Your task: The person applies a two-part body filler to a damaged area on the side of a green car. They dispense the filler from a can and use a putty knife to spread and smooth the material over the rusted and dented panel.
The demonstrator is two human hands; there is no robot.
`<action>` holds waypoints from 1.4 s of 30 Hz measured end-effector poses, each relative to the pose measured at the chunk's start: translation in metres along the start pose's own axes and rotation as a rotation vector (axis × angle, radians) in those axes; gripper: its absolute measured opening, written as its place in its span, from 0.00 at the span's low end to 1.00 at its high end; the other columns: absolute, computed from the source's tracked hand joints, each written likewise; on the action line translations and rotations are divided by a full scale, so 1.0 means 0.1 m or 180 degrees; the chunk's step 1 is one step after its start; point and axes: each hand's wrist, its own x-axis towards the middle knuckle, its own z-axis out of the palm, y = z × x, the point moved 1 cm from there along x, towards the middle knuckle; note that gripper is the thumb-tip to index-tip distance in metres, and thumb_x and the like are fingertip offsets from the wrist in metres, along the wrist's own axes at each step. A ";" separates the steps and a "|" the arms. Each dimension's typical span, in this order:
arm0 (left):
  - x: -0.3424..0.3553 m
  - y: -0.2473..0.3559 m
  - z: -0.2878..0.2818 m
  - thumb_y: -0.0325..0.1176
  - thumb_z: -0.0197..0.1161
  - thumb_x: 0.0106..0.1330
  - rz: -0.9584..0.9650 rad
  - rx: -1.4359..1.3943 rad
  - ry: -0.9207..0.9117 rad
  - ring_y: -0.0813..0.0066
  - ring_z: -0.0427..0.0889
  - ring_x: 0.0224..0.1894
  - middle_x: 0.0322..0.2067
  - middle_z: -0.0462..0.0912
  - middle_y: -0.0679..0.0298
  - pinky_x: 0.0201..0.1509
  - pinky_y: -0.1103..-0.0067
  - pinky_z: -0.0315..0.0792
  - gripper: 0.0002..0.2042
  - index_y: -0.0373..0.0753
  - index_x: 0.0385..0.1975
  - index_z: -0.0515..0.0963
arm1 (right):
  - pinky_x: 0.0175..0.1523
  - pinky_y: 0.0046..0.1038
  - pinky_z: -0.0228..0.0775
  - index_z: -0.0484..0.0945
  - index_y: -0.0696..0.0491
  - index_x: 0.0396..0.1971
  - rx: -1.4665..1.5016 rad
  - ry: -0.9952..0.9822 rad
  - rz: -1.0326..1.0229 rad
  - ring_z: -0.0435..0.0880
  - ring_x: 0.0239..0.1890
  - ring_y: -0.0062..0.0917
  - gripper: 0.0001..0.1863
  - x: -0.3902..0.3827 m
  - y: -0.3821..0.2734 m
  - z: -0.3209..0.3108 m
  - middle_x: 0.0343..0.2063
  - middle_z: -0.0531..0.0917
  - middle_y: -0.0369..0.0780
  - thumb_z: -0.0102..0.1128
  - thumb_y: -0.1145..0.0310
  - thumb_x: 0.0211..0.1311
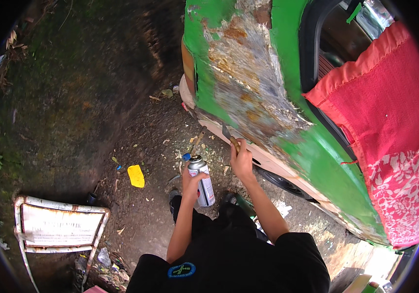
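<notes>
Held out in front of the body, leaning slightly in the left hand (191, 182), a metal canister (205, 189) is gripped around its upper side, with the fingers wrapped about the wall. Just ahead of that hand, a blue knob (186, 156) and a brownish tube (199, 139) are seen by the canister's top; how they are joined to it cannot be made out. By the right hand (242, 162), closed around a wooden handle, a scraper (232, 140) is held, its flat blade pointed forward and away. Ahead of the right hand the lower edge of a green car body (219, 108) is reached by the blade's tip, though whether contact is made cannot be told. Bare, rusty patches are shown higher on that body.

The canister is judged to be light to moderate in weight, rigid and smooth-walled, so a slip may be risked by a loose hold; it is best taken around the wall, well clear of the tube, which may be hot. The scraper is expected to be light, with a thin, perhaps springy blade, and is best held by its wood. Left of the left hand, a yellow piece (135, 176) is seen on the ground (158, 146).
</notes>
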 end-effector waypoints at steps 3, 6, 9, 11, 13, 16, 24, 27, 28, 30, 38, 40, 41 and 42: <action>-0.01 -0.04 0.06 0.20 0.66 0.43 -0.0076 0.0016 -0.0135 0.70 0.82 0.35 0.33 0.82 0.64 0.41 0.74 0.74 0.26 0.37 0.47 0.74 | 0.31 0.49 0.73 0.72 0.58 0.46 0.0214 -0.0082 0.0312 0.82 0.30 0.56 0.12 -0.05 -0.08 -0.16 0.28 0.83 0.57 0.61 0.70 0.67; -0.05 -0.11 0.14 0.20 0.67 0.43 -0.0119 0.0090 -0.0177 0.71 0.82 0.34 0.32 0.82 0.64 0.39 0.74 0.74 0.25 0.37 0.46 0.74 | 0.34 0.49 0.73 0.74 0.59 0.46 -0.0068 0.0197 -0.0038 0.83 0.32 0.56 0.12 -0.14 0.07 -0.22 0.28 0.83 0.58 0.61 0.70 0.67; -0.08 -0.18 0.21 0.20 0.67 0.43 -0.0128 0.0031 -0.0300 0.71 0.82 0.34 0.33 0.82 0.64 0.39 0.74 0.74 0.25 0.37 0.46 0.73 | 0.34 0.49 0.73 0.76 0.60 0.45 -0.0189 0.0261 -0.0104 0.83 0.33 0.56 0.11 -0.24 0.20 -0.25 0.29 0.82 0.58 0.60 0.70 0.67; -0.10 -0.20 0.26 0.20 0.66 0.43 -0.0136 0.0055 -0.0361 0.71 0.82 0.34 0.32 0.81 0.64 0.38 0.74 0.74 0.25 0.37 0.46 0.73 | 0.34 0.48 0.73 0.75 0.61 0.44 -0.0252 0.0214 -0.0053 0.83 0.33 0.56 0.11 -0.28 0.25 -0.27 0.29 0.83 0.58 0.60 0.70 0.68; -0.09 -0.25 0.29 0.18 0.65 0.43 -0.0156 0.0091 -0.0394 0.69 0.82 0.34 0.32 0.81 0.63 0.37 0.73 0.75 0.26 0.37 0.48 0.73 | 0.34 0.48 0.73 0.75 0.62 0.44 -0.0269 0.0216 -0.0075 0.82 0.33 0.57 0.11 -0.30 0.28 -0.29 0.29 0.83 0.58 0.59 0.71 0.68; -0.07 -0.33 0.31 0.20 0.65 0.43 -0.0114 0.0127 -0.0407 0.70 0.82 0.33 0.31 0.81 0.64 0.37 0.73 0.75 0.26 0.37 0.48 0.73 | 0.33 0.49 0.73 0.75 0.62 0.44 -0.0247 0.0220 -0.0134 0.82 0.31 0.57 0.11 -0.32 0.26 -0.33 0.29 0.82 0.58 0.58 0.71 0.68; -0.12 -0.35 0.40 0.20 0.64 0.43 -0.0110 0.0169 -0.0314 0.70 0.81 0.33 0.31 0.80 0.64 0.37 0.73 0.74 0.25 0.38 0.47 0.73 | 0.31 0.50 0.75 0.73 0.61 0.43 -0.0747 -0.0241 -0.0019 0.82 0.27 0.55 0.10 -0.21 0.00 -0.57 0.23 0.82 0.56 0.55 0.69 0.70; -0.12 -0.37 0.42 0.20 0.65 0.43 -0.0134 0.0188 -0.0384 0.69 0.81 0.33 0.31 0.80 0.63 0.37 0.72 0.75 0.24 0.38 0.46 0.73 | 0.31 0.51 0.74 0.72 0.61 0.43 -0.0665 -0.0239 -0.0266 0.82 0.26 0.56 0.11 -0.11 -0.02 -0.63 0.21 0.81 0.57 0.54 0.68 0.71; -0.14 -0.35 0.44 0.21 0.66 0.43 -0.0124 0.0158 -0.0356 0.69 0.81 0.33 0.31 0.80 0.63 0.37 0.73 0.74 0.23 0.38 0.44 0.73 | 0.30 0.51 0.75 0.72 0.61 0.42 -0.0725 -0.0268 -0.0232 0.82 0.25 0.56 0.11 -0.08 -0.05 -0.64 0.20 0.81 0.58 0.54 0.67 0.71; -0.18 -0.33 0.47 0.22 0.67 0.42 -0.0105 0.0099 -0.0301 0.70 0.81 0.32 0.30 0.81 0.63 0.36 0.73 0.74 0.21 0.38 0.41 0.73 | 0.29 0.51 0.75 0.71 0.62 0.41 -0.0846 -0.0326 -0.0163 0.82 0.24 0.57 0.12 -0.04 -0.12 -0.66 0.19 0.80 0.59 0.54 0.66 0.71; -0.17 -0.31 0.46 0.23 0.67 0.42 -0.0145 0.0201 -0.0347 0.70 0.81 0.32 0.30 0.81 0.63 0.36 0.73 0.74 0.21 0.39 0.40 0.74 | 0.28 0.51 0.76 0.70 0.65 0.39 -0.1014 -0.0319 -0.0193 0.82 0.22 0.57 0.15 0.03 -0.13 -0.59 0.16 0.79 0.59 0.55 0.65 0.70; -0.16 -0.30 0.46 0.23 0.67 0.42 -0.0151 0.0221 -0.0351 0.70 0.81 0.32 0.30 0.81 0.63 0.36 0.73 0.74 0.21 0.39 0.40 0.74 | 0.28 0.50 0.77 0.70 0.66 0.39 -0.1039 -0.0269 -0.0287 0.82 0.22 0.57 0.16 0.05 -0.14 -0.59 0.16 0.79 0.59 0.55 0.65 0.70; -0.17 -0.29 0.47 0.23 0.67 0.42 -0.0152 0.0231 -0.0348 0.70 0.81 0.32 0.30 0.81 0.63 0.36 0.73 0.74 0.21 0.39 0.40 0.74 | 0.28 0.50 0.77 0.70 0.66 0.39 -0.1053 -0.0247 -0.0328 0.82 0.23 0.56 0.16 0.06 -0.14 -0.59 0.16 0.79 0.59 0.55 0.65 0.70; -0.17 -0.28 0.47 0.23 0.67 0.42 -0.0152 0.0240 -0.0344 0.70 0.81 0.32 0.30 0.81 0.63 0.36 0.73 0.74 0.21 0.39 0.39 0.73 | 0.28 0.49 0.77 0.70 0.66 0.39 -0.1068 -0.0224 -0.0368 0.82 0.23 0.56 0.16 0.07 -0.15 -0.60 0.16 0.79 0.59 0.55 0.65 0.70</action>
